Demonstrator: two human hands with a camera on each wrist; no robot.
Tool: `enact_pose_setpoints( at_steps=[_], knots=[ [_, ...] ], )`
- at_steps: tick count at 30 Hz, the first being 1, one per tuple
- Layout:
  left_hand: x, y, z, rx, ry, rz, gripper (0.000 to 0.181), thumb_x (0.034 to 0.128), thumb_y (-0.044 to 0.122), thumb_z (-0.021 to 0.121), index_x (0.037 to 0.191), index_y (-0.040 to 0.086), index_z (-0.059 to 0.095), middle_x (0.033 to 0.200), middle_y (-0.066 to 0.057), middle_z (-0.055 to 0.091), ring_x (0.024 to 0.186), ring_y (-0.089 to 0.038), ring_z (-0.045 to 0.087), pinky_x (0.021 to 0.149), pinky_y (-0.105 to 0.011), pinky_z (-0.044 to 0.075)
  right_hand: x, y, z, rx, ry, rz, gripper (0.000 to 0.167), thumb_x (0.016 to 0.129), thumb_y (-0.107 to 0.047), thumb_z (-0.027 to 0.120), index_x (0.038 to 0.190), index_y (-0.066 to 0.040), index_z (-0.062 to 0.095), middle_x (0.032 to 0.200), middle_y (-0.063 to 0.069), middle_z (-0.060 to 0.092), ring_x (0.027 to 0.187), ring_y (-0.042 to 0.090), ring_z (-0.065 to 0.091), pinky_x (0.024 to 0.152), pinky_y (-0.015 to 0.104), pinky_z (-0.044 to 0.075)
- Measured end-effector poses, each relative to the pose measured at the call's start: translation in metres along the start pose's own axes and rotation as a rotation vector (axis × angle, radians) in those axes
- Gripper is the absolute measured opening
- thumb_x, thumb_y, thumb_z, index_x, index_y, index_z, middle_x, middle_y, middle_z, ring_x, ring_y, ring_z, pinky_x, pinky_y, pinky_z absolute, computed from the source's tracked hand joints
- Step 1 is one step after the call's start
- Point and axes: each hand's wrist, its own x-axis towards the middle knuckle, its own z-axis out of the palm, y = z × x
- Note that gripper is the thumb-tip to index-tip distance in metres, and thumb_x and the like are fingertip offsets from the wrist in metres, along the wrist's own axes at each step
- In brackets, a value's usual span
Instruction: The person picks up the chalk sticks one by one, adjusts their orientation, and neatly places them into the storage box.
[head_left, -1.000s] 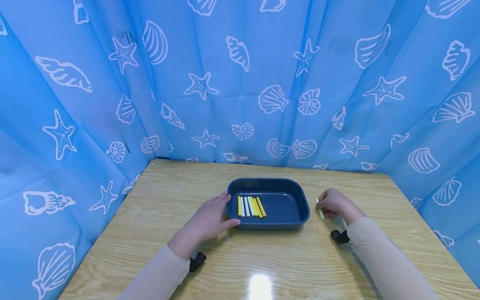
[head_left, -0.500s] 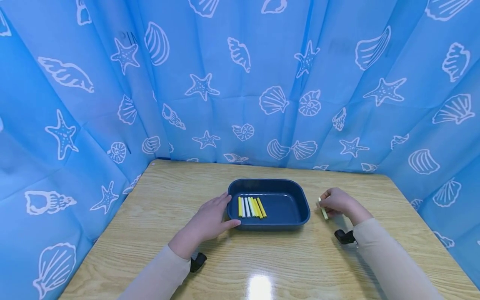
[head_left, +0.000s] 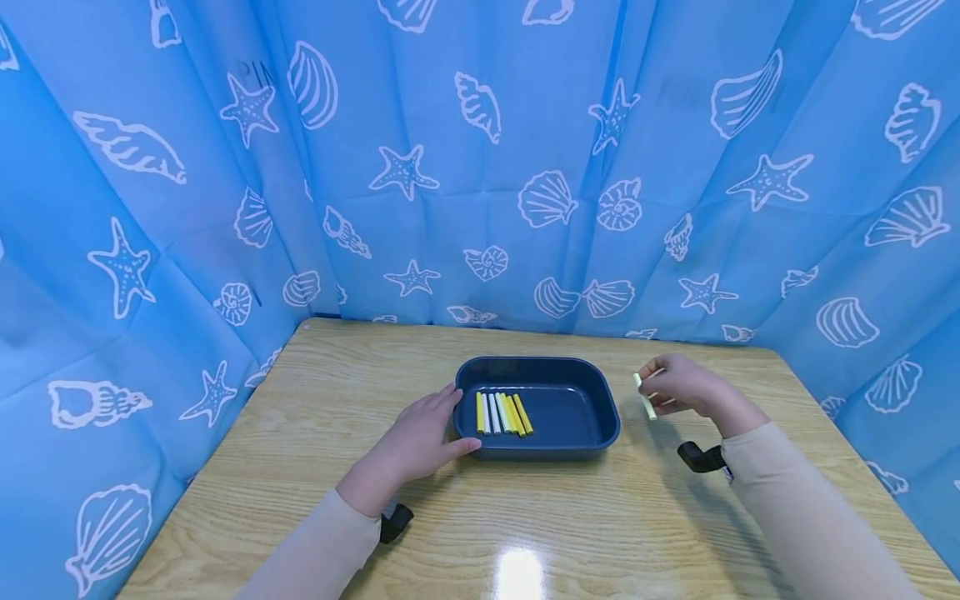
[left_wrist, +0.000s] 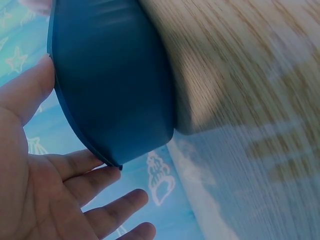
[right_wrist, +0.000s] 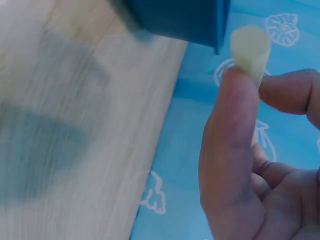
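A dark blue tray (head_left: 573, 417) stands on the table, with several yellow and white chalk sticks (head_left: 503, 414) lying side by side in its left part. My left hand (head_left: 416, 435) rests at the tray's left end. Seen from the left wrist, its thumb and foremost fingers touch the tray's rim (left_wrist: 59, 95), and the other fingers are extended. Right of the tray, my right hand (head_left: 686, 388) pinches a pale yellow chalk stick (head_left: 647, 403) between thumb and fingers. The right wrist view shows the blunt end of that chalk stick (right_wrist: 250, 47) beyond the thumb tip.
The wooden table (head_left: 360, 358) reaches back to a blue curtain (head_left: 480, 167) printed with shells and starfish, which also hangs along both sides. A black wrist device (head_left: 395, 523) sits under the left forearm, and another black device (head_left: 701, 457) under the right.
My right hand has risen with the chalk stick and shifted slightly right, away from the tray. The left hand, the tray and the chalk in it have stayed where they were.
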Motion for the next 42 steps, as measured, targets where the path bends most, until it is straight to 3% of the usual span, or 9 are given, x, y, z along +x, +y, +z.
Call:
enact_pose_setpoints(
  at_steps=[12,21,31,42],
  knots=[
    [-0.001,0.0,0.0,-0.008,0.005,0.009,0.088,0.0911,0.056,0.067,0.155,0.005,0.035,0.161,-0.014,0.031,0.147,-0.035,0.03,0.118,-0.054,0.026,-0.002,-0.026,-0.002,0.07,-0.072,-0.042,0.037,0.1,-0.009,0.056,0.129,0.01,0.043,0.098,0.011,0.059,0.078,0.017,0.064,0.074,0.033,0.059],
    [-0.001,-0.001,0.0,-0.005,0.007,0.007,0.088,0.0909,0.057,0.067,0.155,0.005,0.035,0.161,-0.014,0.031,0.147,-0.035,0.03,0.118,-0.054,0.026,0.005,-0.052,0.01,0.095,-0.134,-0.049,0.044,0.099,-0.01,0.057,0.133,0.011,0.039,0.098,0.01,0.053,0.079,0.017,0.057,0.074,0.031,0.058],
    [-0.001,0.001,-0.001,0.006,0.003,0.002,0.088,0.0911,0.056,0.067,0.155,0.005,0.035,0.161,-0.014,0.032,0.147,-0.035,0.03,0.119,-0.053,0.026,0.021,-0.071,0.02,0.19,-0.242,-0.011,0.028,0.1,-0.007,0.054,0.123,0.004,0.045,0.088,0.007,0.057,0.071,0.013,0.061,0.07,0.026,0.059],
    [-0.002,0.001,-0.002,-0.001,-0.001,0.004,0.087,0.0915,0.054,0.067,0.155,0.005,0.035,0.161,-0.014,0.031,0.147,-0.035,0.03,0.118,-0.053,0.026,0.05,-0.079,0.045,0.25,-0.286,0.078,0.019,0.099,-0.004,0.054,0.117,-0.001,0.048,0.098,0.013,0.051,0.081,0.02,0.058,0.073,0.028,0.059]
  ],
)
